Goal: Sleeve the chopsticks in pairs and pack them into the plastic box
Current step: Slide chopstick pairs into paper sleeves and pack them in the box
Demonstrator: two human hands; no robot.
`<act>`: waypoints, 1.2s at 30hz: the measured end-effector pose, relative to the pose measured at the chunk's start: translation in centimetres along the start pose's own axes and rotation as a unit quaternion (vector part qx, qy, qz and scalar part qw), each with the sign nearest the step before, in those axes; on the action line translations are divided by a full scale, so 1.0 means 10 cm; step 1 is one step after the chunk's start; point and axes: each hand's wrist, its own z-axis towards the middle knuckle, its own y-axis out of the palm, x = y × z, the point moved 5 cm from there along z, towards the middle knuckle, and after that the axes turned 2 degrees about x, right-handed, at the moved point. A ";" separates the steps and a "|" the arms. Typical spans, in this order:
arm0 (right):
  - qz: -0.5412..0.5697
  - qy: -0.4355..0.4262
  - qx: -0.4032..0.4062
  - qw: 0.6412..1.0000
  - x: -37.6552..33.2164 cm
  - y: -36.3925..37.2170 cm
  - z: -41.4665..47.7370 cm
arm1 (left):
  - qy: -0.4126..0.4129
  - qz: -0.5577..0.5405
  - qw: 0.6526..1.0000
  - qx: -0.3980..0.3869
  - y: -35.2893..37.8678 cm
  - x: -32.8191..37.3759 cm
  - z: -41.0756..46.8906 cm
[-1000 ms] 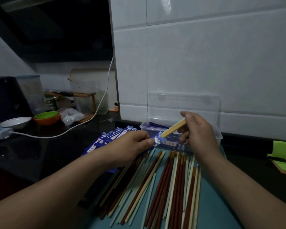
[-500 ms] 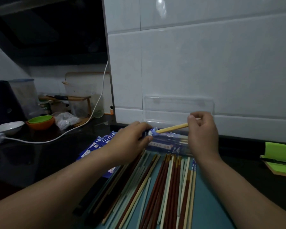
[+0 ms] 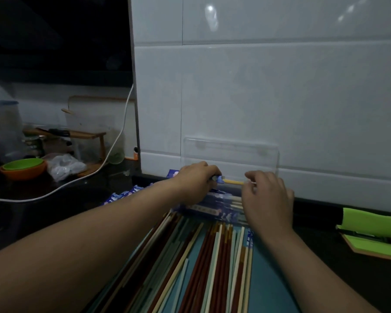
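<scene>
1. White tiled wall (image 3: pixel 280 86) at the back, dark counter (image 3: pixel 43 213) on the left, teal mat (image 3: pixel 271 281) in front. Light is dim.
2. Since 0.5 s ago both hands have been moved closer to the wall, and they are now over the box (image 3: pixel 212 212).
3. The sleeve (image 3: pixel 217 178) was tilted up to the right 1.0 s ago and is now held near level, above the box.
4. Less of the yellow chopstick (image 3: pixel 233 181) is exposed than before.
5. Left hand (image 3: pixel 196 181): fingers are curled round the sleeve at its open end.
6. Right hand (image 3: pixel 269 197): fingers are curled, with the fingertips (image 3: pixel 250 180) at the stick's free end. Pinch or mere touch cannot be told.
7. Counts:
   - 2 hands, 1 held sleeve, 1 box and 1 clear lid (image 3: pixel 230 151) stood against the wall.
   - Whether one or two yellow sticks are in the sleeve cannot be told.
   - Packed pairs (image 3: pixel 215 201) in the box: several, exact number unreadable.
   - Loose chopsticks (image 3: pixel 212 256) on the mat: well over twenty, in brown, cream and pale green.
   - Spare sleeves (image 3: pixel 122 196) left of the box: a pile, not countable.
   - 2 stacked bowls (image 3: pixel 23 169), 1 white cable (image 3: pixel 113 159), 1 bag (image 3: pixel 66 166).
</scene>
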 end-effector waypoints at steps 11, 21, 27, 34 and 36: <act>-0.102 -0.013 -0.044 0.994 0.04 0.07 -0.03 | -0.021 0.018 0.995 0.098 -0.12 -0.16 -0.15; -0.104 -0.048 -0.057 0.992 -0.02 0.10 -0.05 | -0.025 -0.013 0.998 0.061 0.01 -0.16 -0.39; -0.097 -0.068 -0.058 0.991 -0.03 0.10 -0.06 | -0.016 -0.041 0.999 0.016 0.03 -0.17 -0.46; -0.038 -0.100 -0.025 0.994 -0.08 0.08 -0.05 | 0.020 0.001 0.995 0.098 -0.02 -0.17 -0.54; 0.003 -0.143 -0.001 0.990 -0.15 0.06 -0.05 | 0.017 -0.006 0.991 0.130 -0.08 -0.19 -0.60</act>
